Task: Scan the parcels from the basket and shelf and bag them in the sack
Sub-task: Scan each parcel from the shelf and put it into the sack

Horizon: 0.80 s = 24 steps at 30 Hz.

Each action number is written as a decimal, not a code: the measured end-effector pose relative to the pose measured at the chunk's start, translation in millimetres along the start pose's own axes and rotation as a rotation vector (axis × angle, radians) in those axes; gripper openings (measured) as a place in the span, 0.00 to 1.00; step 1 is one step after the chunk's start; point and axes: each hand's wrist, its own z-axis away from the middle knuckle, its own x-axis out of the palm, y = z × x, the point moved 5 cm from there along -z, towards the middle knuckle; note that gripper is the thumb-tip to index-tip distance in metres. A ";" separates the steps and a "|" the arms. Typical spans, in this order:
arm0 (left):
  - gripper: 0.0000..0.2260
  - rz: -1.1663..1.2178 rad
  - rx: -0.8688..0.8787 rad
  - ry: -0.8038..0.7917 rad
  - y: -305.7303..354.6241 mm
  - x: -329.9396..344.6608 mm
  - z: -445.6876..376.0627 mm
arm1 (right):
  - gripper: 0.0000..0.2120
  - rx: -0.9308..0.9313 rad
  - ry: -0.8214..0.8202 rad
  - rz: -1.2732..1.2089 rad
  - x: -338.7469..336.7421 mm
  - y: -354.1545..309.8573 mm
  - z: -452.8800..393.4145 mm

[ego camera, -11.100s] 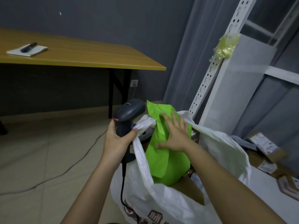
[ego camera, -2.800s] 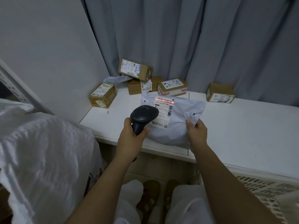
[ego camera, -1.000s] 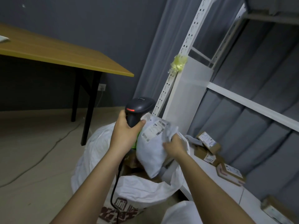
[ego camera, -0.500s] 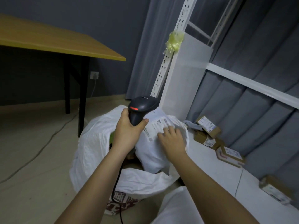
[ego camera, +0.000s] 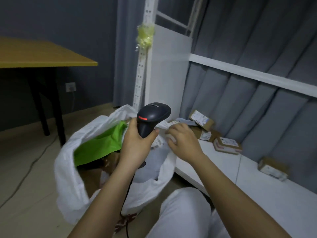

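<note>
My left hand [ego camera: 137, 145] grips a black barcode scanner [ego camera: 152, 117] above the open white sack [ego camera: 68, 169] on the floor. A white poly-bag parcel [ego camera: 152, 162] with a label stands inside the sack, partly hidden by my left wrist. My right hand [ego camera: 185, 141] is at that parcel's top edge, by the sack's rim, with its fingers curled on the white plastic. A green parcel [ego camera: 99, 146] and brown cardboard lie deeper in the sack. Several small brown boxes, such as one box [ego camera: 227, 145], sit on the white shelf [ego camera: 223, 162] to the right.
A perforated white shelf post [ego camera: 142, 66] with yellow tape rises just behind the sack. A wooden table [ego camera: 42, 55] with black legs stands at left. A cable [ego camera: 25, 174] runs across the floor. My knee in white trousers [ego camera: 180, 212] is beside the sack.
The white parcel has sunk lower into the sack. My right hand moved from flat on its label to its top edge. The view swung slightly right.
</note>
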 end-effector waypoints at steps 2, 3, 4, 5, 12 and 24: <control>0.13 0.015 0.000 -0.056 4.9 32.6 0.4 | 0.12 0.120 0.084 -0.041 -19.0 36.7 16.1; 0.13 0.023 -0.001 -0.088 7.4 51.4 0.9 | 0.12 0.190 0.108 -0.055 -26.2 57.5 25.5; 0.13 0.030 0.000 -0.125 9.5 71.4 1.7 | 0.12 0.265 0.122 -0.064 -32.2 79.2 36.4; 0.13 0.034 0.002 -0.164 9.9 92.5 2.5 | 0.12 0.339 0.129 -0.072 -37.0 100.8 48.3; 0.18 0.018 -0.039 -0.416 -12.4 265.3 -0.4 | 0.08 0.861 0.101 -0.282 -29.4 266.3 157.5; 0.14 -0.007 -0.207 -0.733 -159.3 564.5 -45.0 | 0.15 1.380 0.102 -0.227 45.9 545.6 275.3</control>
